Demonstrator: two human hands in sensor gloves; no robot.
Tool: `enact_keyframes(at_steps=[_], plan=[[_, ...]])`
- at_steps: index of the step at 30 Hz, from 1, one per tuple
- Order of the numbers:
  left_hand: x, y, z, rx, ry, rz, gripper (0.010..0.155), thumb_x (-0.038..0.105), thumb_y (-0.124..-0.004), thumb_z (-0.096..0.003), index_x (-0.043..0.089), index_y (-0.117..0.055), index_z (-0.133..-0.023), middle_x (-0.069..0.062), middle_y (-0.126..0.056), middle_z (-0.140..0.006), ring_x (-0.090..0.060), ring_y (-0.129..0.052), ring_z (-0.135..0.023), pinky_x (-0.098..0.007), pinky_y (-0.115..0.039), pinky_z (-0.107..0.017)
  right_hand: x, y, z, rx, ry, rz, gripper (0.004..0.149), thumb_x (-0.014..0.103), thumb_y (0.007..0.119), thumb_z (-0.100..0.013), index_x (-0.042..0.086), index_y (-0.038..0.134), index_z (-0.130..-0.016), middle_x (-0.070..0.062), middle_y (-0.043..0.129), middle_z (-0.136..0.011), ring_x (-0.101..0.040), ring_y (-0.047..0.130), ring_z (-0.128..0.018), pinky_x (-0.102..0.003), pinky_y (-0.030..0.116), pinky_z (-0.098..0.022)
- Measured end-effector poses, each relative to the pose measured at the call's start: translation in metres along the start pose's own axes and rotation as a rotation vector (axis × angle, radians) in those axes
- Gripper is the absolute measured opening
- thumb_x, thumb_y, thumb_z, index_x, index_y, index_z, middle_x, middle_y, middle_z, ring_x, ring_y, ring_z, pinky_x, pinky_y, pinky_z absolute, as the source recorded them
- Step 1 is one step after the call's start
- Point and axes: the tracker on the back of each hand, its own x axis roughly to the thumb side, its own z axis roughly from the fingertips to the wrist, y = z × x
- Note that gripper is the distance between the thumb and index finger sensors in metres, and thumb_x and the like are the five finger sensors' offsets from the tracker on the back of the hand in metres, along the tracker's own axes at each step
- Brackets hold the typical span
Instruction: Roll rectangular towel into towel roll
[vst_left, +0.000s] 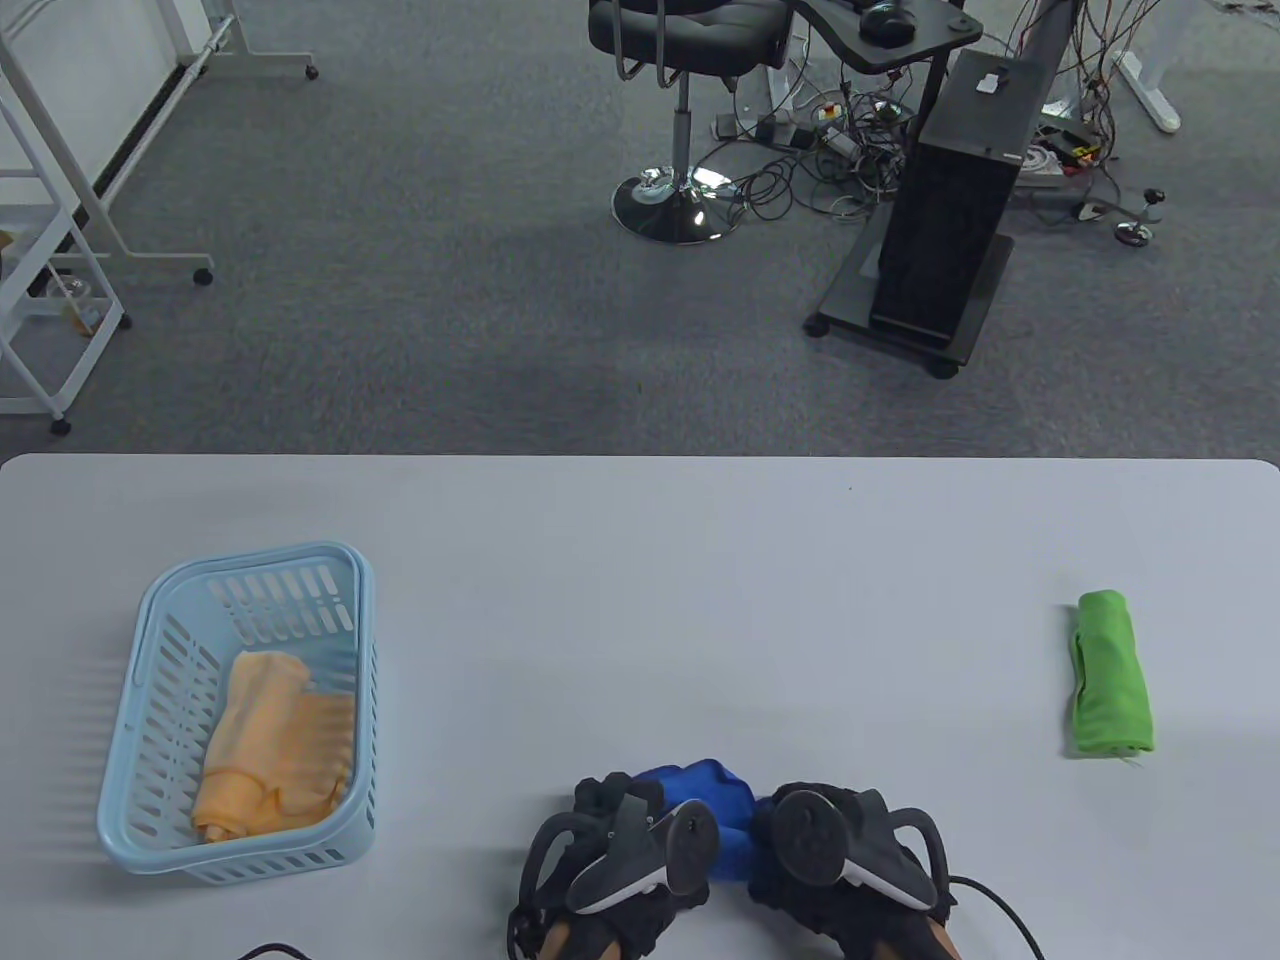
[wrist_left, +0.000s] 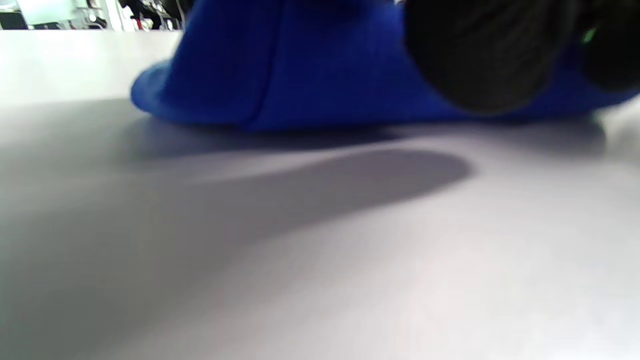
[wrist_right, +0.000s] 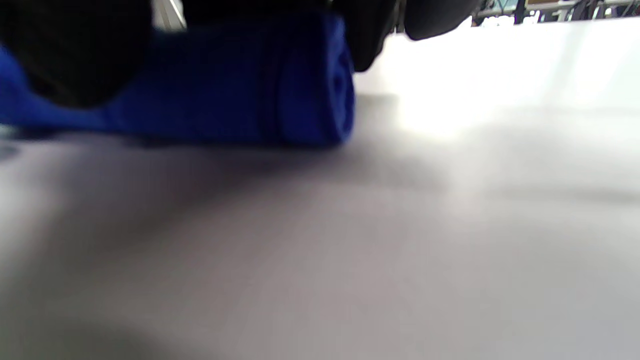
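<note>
A blue towel (vst_left: 712, 792) lies at the table's near edge, rolled up and mostly hidden under both hands. My left hand (vst_left: 612, 800) rests on its left part and my right hand (vst_left: 800, 805) on its right part, fingers curled over it. In the left wrist view the blue towel (wrist_left: 300, 75) sits on the table with a dark gloved finger (wrist_left: 480, 55) pressed against it. In the right wrist view the blue roll (wrist_right: 240, 85) shows its spiral end at the right, with gloved fingers (wrist_right: 75, 50) on top of it.
A light blue basket (vst_left: 150, 640) at the left holds a crumpled orange towel (vst_left: 275, 745). A rolled green towel (vst_left: 1110, 675) lies at the right. The table's far edge (vst_left: 640, 458) runs across the middle of the view, with an office floor beyond.
</note>
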Motion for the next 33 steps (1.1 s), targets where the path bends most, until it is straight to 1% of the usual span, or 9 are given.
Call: enact_keyframes(at_steps=[5,8,12,15,17,19,22,26,33], plan=[[-0.008,0.004,0.001,0.078,-0.008,0.118,0.068,0.047,-0.081,-0.0340,0.022,-0.074,-0.097,-0.008,-0.082,-0.093,-0.037,-0.075,-0.089,-0.064,-0.053,-0.068,-0.004,0.000,-0.001,-0.030,0.003,-0.044,0.066,0.046,0.071,-0.029,0.020,0.072,-0.090,-0.008,0.063,-0.093,-0.032,0.063,-0.091,-0.059,0.050,-0.069],[-0.017,0.007,0.005,0.130,-0.014,0.192,0.071,0.048,-0.079,-0.0330,0.032,-0.064,-0.101,-0.007,-0.094,-0.083,-0.034,-0.083,-0.084,-0.064,-0.056,-0.067,-0.007,-0.002,0.001,-0.017,0.003,-0.056,0.062,0.049,0.065,-0.030,0.021,0.080,-0.084,-0.006,0.066,-0.091,-0.032,0.065,-0.090,-0.059,0.051,-0.069],[-0.018,0.006,0.004,0.140,0.013,0.243,0.056,0.048,-0.069,-0.0363,0.029,-0.085,-0.087,-0.010,-0.106,-0.064,-0.035,-0.086,-0.081,-0.064,-0.056,-0.066,-0.007,-0.003,0.001,-0.030,0.014,-0.065,0.060,0.050,0.067,-0.030,0.022,0.084,-0.081,-0.006,0.065,-0.092,-0.031,0.065,-0.090,-0.059,0.051,-0.069],[-0.015,0.005,0.000,0.148,0.050,0.174,0.056,0.048,-0.068,-0.0367,0.031,-0.086,-0.087,-0.009,-0.099,-0.074,-0.038,-0.076,-0.087,-0.065,-0.051,-0.068,-0.004,-0.007,0.001,-0.082,-0.008,-0.153,0.061,0.041,0.075,-0.031,0.028,0.063,-0.089,-0.006,0.052,-0.097,-0.031,0.059,-0.092,-0.058,0.048,-0.070],[-0.011,0.004,-0.001,0.157,0.064,0.129,0.055,0.046,-0.069,-0.0392,0.040,-0.068,-0.094,-0.009,-0.071,-0.095,-0.039,-0.060,-0.092,-0.065,-0.041,-0.070,0.000,-0.010,0.002,-0.137,-0.031,-0.192,0.050,0.033,0.079,-0.031,0.026,0.069,-0.080,-0.005,0.053,-0.095,-0.030,0.059,-0.092,-0.058,0.048,-0.070],[-0.007,0.008,0.000,0.220,0.047,0.110,0.049,0.043,-0.073,-0.0399,0.041,-0.064,-0.088,-0.008,-0.059,-0.097,-0.039,-0.053,-0.092,-0.065,-0.036,-0.070,0.003,-0.011,0.003,-0.168,-0.043,-0.116,0.046,0.032,0.080,-0.030,0.024,0.075,-0.075,-0.003,0.061,-0.091,-0.028,0.066,-0.089,-0.057,0.053,-0.069],[0.000,0.010,0.001,0.253,-0.001,0.057,0.041,0.038,-0.075,-0.0401,0.038,-0.077,-0.081,-0.007,-0.063,-0.096,-0.039,-0.057,-0.091,-0.065,-0.040,-0.069,0.003,-0.012,0.004,-0.195,-0.038,-0.110,0.046,0.032,0.080,-0.029,0.023,0.085,-0.074,-0.003,0.071,-0.088,-0.028,0.075,-0.085,-0.057,0.058,-0.067],[-0.004,0.014,0.009,0.176,-0.007,0.139,0.055,0.045,-0.069,-0.0410,0.032,-0.078,-0.094,-0.014,-0.061,-0.103,-0.043,-0.054,-0.094,-0.066,-0.040,-0.069,0.000,-0.011,0.008,-0.142,-0.047,-0.118,0.063,0.048,0.076,-0.027,0.021,0.081,-0.083,-0.007,0.068,-0.092,-0.032,0.071,-0.088,-0.058,0.056,-0.067],[-0.001,0.006,0.000,0.079,-0.011,0.078,0.075,0.047,-0.086,-0.0345,0.026,-0.066,-0.103,-0.009,-0.065,-0.109,-0.043,-0.062,-0.098,-0.067,-0.048,-0.069,0.002,-0.004,-0.001,-0.044,-0.002,-0.065,0.068,0.040,0.080,-0.029,0.020,0.067,-0.093,-0.008,0.064,-0.094,-0.031,0.068,-0.090,-0.058,0.054,-0.068]])
